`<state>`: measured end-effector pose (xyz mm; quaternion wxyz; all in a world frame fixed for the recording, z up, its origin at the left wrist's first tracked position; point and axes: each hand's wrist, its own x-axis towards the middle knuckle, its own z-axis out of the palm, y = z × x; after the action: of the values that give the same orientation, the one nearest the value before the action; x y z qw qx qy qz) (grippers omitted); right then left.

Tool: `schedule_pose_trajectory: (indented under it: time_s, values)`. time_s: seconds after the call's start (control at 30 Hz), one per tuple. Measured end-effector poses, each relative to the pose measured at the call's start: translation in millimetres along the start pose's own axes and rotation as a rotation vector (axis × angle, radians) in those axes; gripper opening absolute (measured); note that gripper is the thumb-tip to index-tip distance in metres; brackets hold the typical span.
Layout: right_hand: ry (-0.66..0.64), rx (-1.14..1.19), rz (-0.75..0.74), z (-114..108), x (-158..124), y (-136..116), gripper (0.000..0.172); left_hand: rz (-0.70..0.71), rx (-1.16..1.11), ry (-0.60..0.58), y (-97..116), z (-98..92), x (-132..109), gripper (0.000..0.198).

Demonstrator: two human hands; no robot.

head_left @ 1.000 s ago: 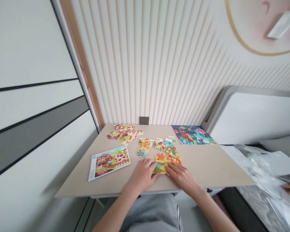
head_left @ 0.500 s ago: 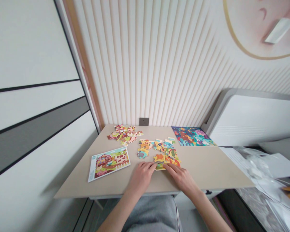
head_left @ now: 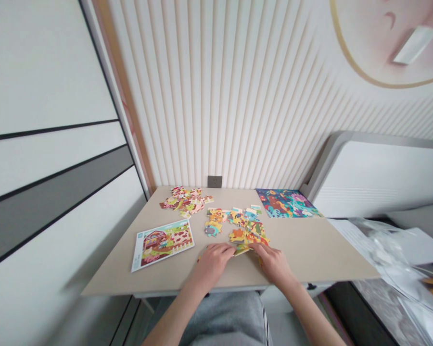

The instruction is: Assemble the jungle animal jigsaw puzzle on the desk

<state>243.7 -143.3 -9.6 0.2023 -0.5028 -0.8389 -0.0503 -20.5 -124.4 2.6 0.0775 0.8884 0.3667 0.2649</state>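
Both my hands rest at the near edge of a beige table [head_left: 310, 250]. My left hand [head_left: 212, 262] has bent fingers whose tips pinch the left end of a small joined cluster of orange and yellow puzzle pieces [head_left: 242, 249]. On the cluster's right end my right hand [head_left: 273, 262] is curled, with an orange bit showing under its fingers. The cluster looks slightly tilted off the table. Just beyond it lies a spread of loose yellow, orange and blue pieces [head_left: 238, 221].
A farm picture card [head_left: 163, 242] lies at the left front. A pile of red and green pieces [head_left: 185, 198] sits at the back left, and a finished blue puzzle [head_left: 286, 203] at the back right. A wall socket [head_left: 214, 181] is behind. Plastic wrapping [head_left: 389, 250] lies to the right.
My hands drew the joined pieces a little nearer to me. The cluster has gone from lying flat under my fingers to being gripped between both hands' fingertips.
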Motion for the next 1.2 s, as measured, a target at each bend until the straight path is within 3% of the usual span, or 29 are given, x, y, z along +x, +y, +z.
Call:
schedule_pose_trajectory:
  time_s: [0.33, 0.53, 0.63, 0.77, 0.83, 0.93, 1.2]
  values:
    - [-0.015, 0.232, -0.124, -12, 1, 16, 0.053, 0.072, 0.008, -0.061, -3, 2.8, -4, 0.040]
    - [-0.016, 0.244, 0.031, -17, -14, 36, 0.060, 0.073, -0.026, -0.071, 0, -3.2, -2, 0.042]
    - [-0.006, 0.183, -0.030, -19, -17, 27, 0.053, 0.019, 0.017, -0.022, 6, -7.4, -1, 0.042]
    - [0.001, 0.082, -0.100, -22, -15, 1, 0.035, 0.046, 0.021, -0.014, 10, -8.7, -1, 0.058]
    - [0.011, 0.064, -0.118, -24, -13, -9, 0.032, 0.087, -0.006, -0.036, 8, -5.7, -1, 0.047]
    - [0.025, 0.089, -0.126, -24, -13, -13, 0.033, 0.125, -0.037, -0.041, 3, 1.3, 0, 0.034]
    - [0.063, 0.206, -0.096, -16, -11, 1, 0.049, 0.149, -0.006, 0.005, -2, 9.2, -2, 0.043]
